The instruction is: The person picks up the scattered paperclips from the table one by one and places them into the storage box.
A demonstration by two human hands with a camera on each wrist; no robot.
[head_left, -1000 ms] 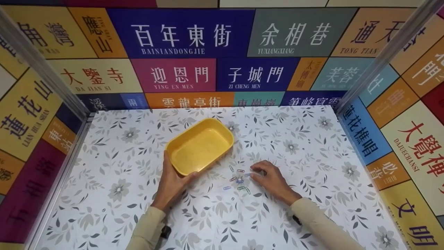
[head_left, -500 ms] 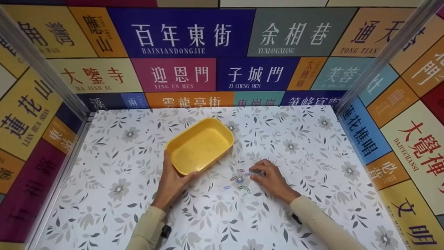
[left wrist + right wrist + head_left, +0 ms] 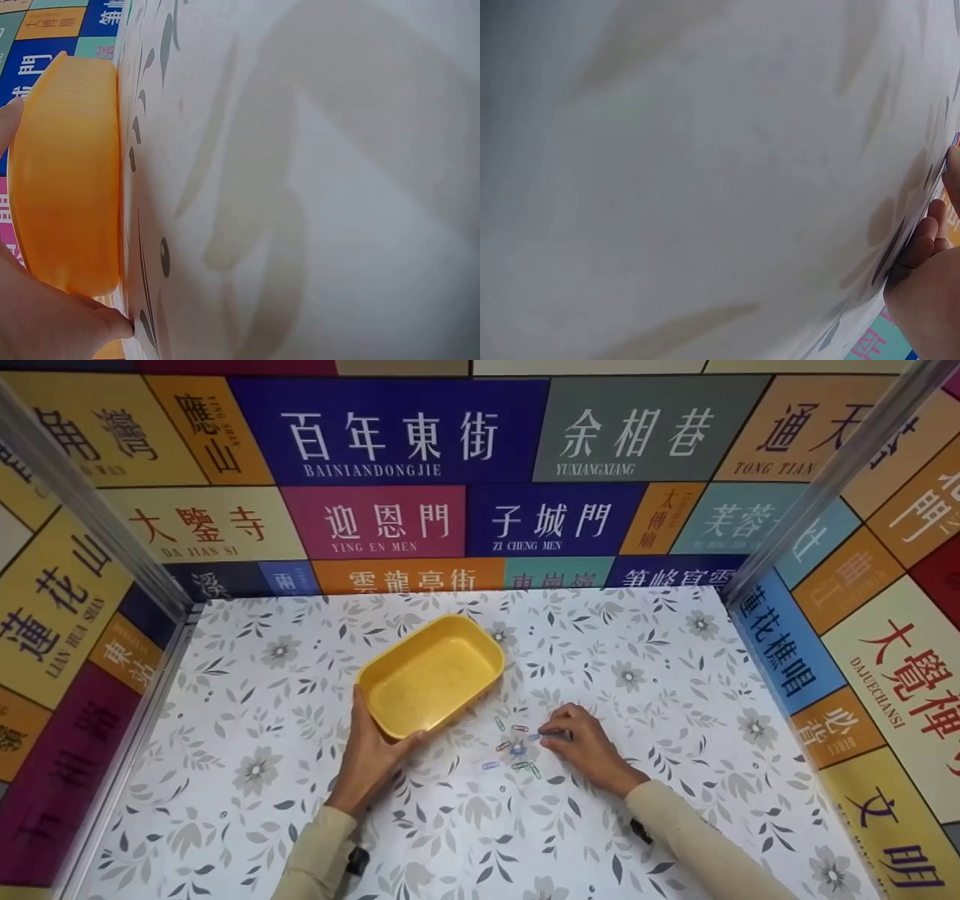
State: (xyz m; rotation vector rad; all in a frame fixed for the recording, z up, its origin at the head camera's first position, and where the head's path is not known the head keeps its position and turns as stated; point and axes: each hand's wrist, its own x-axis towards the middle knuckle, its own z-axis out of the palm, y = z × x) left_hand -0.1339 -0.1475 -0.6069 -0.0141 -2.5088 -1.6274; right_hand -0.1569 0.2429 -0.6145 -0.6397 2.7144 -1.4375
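An empty yellow tray (image 3: 431,675) sits on the floral tabletop (image 3: 660,675). My left hand (image 3: 371,754) grips its near corner, thumb on the rim; the left wrist view shows the tray's side wall (image 3: 67,172) against my palm. Several small coloured paper clips (image 3: 517,746) lie scattered just right of the tray. My right hand (image 3: 585,742) rests on the table beside them, its curled fingertips (image 3: 553,733) pinching a clip at the pile's right edge. The right wrist view shows only blurred table and part of my hand (image 3: 930,292).
Colourful sign-printed walls (image 3: 420,480) enclose the table at the back and on both sides, with metal posts (image 3: 825,472) at the corners. Floral surface stretches to the right of my right hand and in front of both arms.
My right hand has shifted very slightly left and its fingertips have closed more tightly at the clips. The tray and left hand have not moved.
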